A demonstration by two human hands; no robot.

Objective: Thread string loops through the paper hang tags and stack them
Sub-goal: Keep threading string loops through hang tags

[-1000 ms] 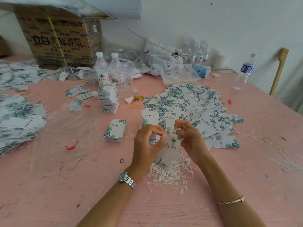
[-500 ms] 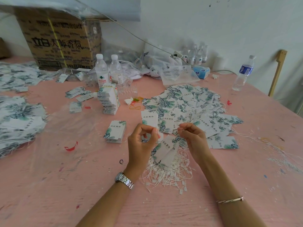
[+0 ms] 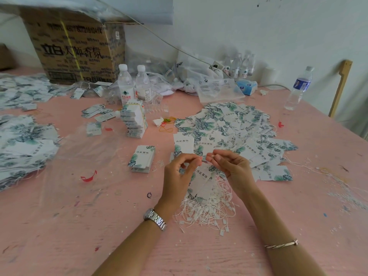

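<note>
As my left hand (image 3: 179, 174) and right hand (image 3: 234, 168) pinch a white string (image 3: 212, 156), hang tags (image 3: 204, 182) reading 服饰 dangle over loose string loops (image 3: 209, 210); 立白 box (image 3: 77, 50) on desk (image 3: 99, 226).

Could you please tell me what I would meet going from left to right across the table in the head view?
A heap of tags → red scrap → small tag stack → left hand → right hand → blue-labelled bottle.
</note>
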